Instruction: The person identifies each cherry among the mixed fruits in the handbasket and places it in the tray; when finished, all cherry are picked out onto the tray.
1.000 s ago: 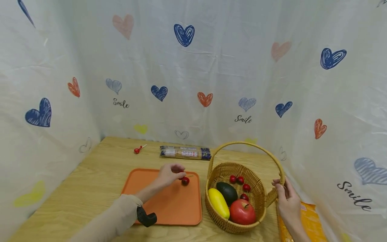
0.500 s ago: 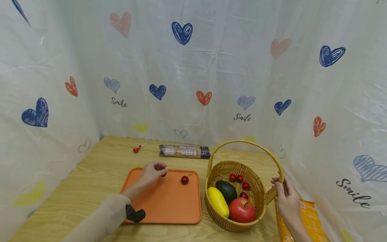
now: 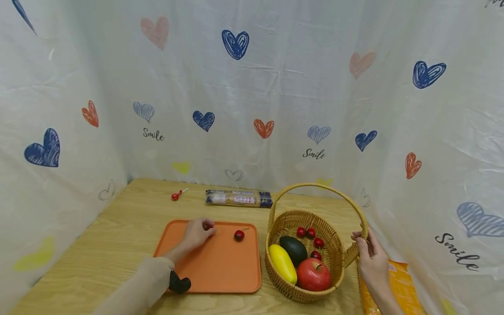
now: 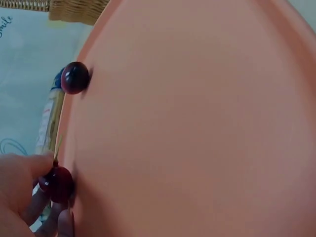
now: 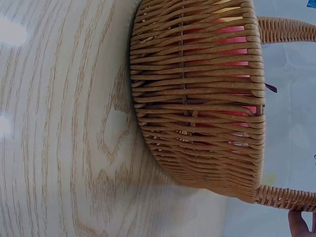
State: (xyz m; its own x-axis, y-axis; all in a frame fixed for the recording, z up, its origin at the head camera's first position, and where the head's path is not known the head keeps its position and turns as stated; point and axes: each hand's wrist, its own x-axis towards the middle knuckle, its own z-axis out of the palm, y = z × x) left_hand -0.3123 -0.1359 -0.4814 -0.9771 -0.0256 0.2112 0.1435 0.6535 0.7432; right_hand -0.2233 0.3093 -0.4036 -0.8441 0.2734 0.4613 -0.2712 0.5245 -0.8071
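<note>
Above the far left part of the orange tray (image 3: 220,271), my left hand (image 3: 195,234) holds a dark red cherry (image 4: 57,184) with a stem, between thumb and fingers. The cherry is low over the tray; whether it touches the surface I cannot tell. A second cherry (image 3: 239,235) lies on the tray to the right of that hand. My right hand (image 3: 373,256) grips the handle (image 3: 364,223) of the wicker basket (image 3: 271,271) on its right side. Inside are a yellow elongated fruit (image 3: 282,264), a dark green avocado (image 3: 293,250), a red apple (image 3: 313,274) and several cherries (image 3: 311,232).
Behind the tray lie clear packets with blue ends (image 3: 238,198). A red lollipop (image 3: 176,196) is at the back left of the wooden table (image 3: 118,236). An orange package (image 3: 401,284) lies right of the basket. A heart-printed curtain (image 3: 275,96) surrounds the table.
My left hand has moved left across the tray with one cherry, away from the other, then lowered slightly. The right hand stays on the basket handle.
</note>
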